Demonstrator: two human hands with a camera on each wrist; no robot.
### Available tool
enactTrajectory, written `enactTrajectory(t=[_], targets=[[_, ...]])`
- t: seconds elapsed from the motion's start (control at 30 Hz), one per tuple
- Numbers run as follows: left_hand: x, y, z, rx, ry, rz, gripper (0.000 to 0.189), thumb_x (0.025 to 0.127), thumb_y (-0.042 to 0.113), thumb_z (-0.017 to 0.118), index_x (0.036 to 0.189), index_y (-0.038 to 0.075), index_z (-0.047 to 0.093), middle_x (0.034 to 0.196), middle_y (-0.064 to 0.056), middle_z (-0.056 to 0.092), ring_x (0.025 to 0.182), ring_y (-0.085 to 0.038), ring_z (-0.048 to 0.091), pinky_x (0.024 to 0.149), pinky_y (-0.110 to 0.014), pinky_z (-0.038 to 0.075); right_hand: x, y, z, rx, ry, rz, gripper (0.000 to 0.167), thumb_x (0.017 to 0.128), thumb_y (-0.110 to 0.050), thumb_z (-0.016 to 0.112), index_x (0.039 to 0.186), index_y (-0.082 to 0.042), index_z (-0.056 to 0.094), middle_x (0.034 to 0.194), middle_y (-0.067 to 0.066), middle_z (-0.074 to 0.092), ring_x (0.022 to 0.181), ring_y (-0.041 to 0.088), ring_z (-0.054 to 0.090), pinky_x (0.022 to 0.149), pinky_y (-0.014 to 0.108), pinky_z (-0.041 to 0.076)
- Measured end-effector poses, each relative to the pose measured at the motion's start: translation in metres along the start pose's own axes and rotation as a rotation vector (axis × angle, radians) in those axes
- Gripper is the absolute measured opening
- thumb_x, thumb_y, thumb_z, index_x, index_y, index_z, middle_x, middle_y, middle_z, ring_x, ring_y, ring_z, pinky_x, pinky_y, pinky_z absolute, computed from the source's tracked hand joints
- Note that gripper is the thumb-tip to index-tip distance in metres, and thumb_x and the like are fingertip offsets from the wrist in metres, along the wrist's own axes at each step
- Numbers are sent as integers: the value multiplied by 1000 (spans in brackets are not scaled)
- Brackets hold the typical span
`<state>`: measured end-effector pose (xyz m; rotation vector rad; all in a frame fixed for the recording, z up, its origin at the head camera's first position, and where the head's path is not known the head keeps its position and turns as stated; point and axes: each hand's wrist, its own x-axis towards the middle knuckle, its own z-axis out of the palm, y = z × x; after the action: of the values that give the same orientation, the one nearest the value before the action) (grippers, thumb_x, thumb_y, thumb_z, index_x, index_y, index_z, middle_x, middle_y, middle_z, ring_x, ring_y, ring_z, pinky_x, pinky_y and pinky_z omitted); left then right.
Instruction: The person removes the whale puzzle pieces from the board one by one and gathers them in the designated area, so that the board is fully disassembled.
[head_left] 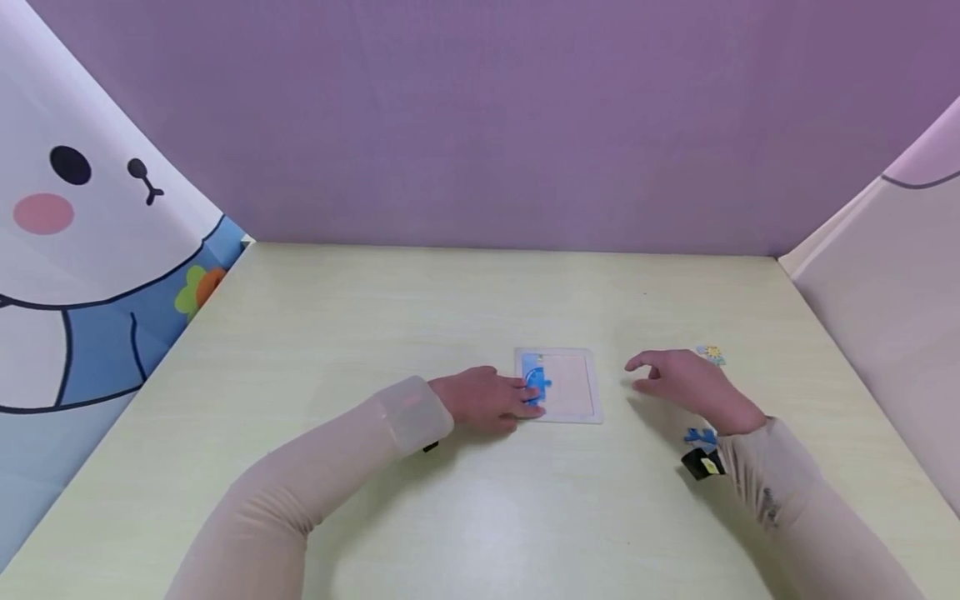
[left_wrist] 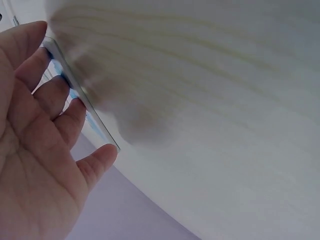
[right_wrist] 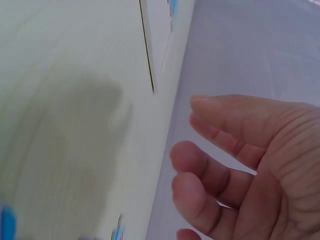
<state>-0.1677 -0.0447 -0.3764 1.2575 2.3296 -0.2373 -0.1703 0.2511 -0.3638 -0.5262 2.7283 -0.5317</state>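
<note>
A square white puzzle tray [head_left: 573,383] lies on the table, with blue puzzle pieces [head_left: 536,371] set along its left side. My left hand [head_left: 483,400] rests at the tray's left edge, its fingers stretched over the blue pieces. In the left wrist view, the fingertips [left_wrist: 75,112] meet the tray's edge [left_wrist: 87,102]. To the right of the tray hovers my right hand [head_left: 682,383], fingers loosely bent and nothing between them. Beyond it lies a puzzle piece with a yellow sun [head_left: 711,354]; a blue puzzle piece [head_left: 699,436] lies by the right wrist.
The pale wooden table [head_left: 420,308] ends at a purple cloth wall [head_left: 510,133] behind. Printed cloth panels stand at the left [head_left: 112,250] and right. A small black device [head_left: 702,464] sits under the right sleeve.
</note>
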Motion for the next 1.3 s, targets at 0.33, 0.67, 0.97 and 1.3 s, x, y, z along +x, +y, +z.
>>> enactTrajectory(t=[0.33, 0.67, 0.97, 1.3], targets=[[-1, -1, -2, 11, 15, 1, 46, 102, 35, 46, 147, 31, 39, 154, 6, 28, 143, -22, 24, 113, -48, 21, 20, -21, 6, -112, 78, -53, 26, 89, -14, 64, 114, -7, 67, 83, 4, 68, 65, 13, 57, 47, 28, 41], [6, 1, -2, -2, 28, -15, 45, 100, 32, 51, 144, 32, 43, 150, 7, 36, 140, -19, 30, 108, -45, 31, 32, -31, 15, -205, 108, -76, 22, 88, -13, 66, 109, -10, 70, 72, -1, 65, 58, 10, 50, 42, 24, 32], [9, -3, 5, -13, 13, -6, 46, 100, 34, 50, 146, 33, 41, 151, 6, 35, 141, -20, 29, 103, -44, 36, 46, -42, 20, -187, 46, -74, 23, 91, -16, 65, 112, -11, 70, 85, 4, 70, 73, 15, 59, 51, 27, 44], [5, -2, 2, -15, 19, -5, 49, 99, 37, 51, 146, 33, 40, 152, 8, 32, 141, -19, 27, 102, -43, 39, 59, -59, 21, -115, -37, -63, 28, 89, -11, 63, 117, -10, 70, 108, 9, 68, 86, 19, 59, 73, 36, 50]])
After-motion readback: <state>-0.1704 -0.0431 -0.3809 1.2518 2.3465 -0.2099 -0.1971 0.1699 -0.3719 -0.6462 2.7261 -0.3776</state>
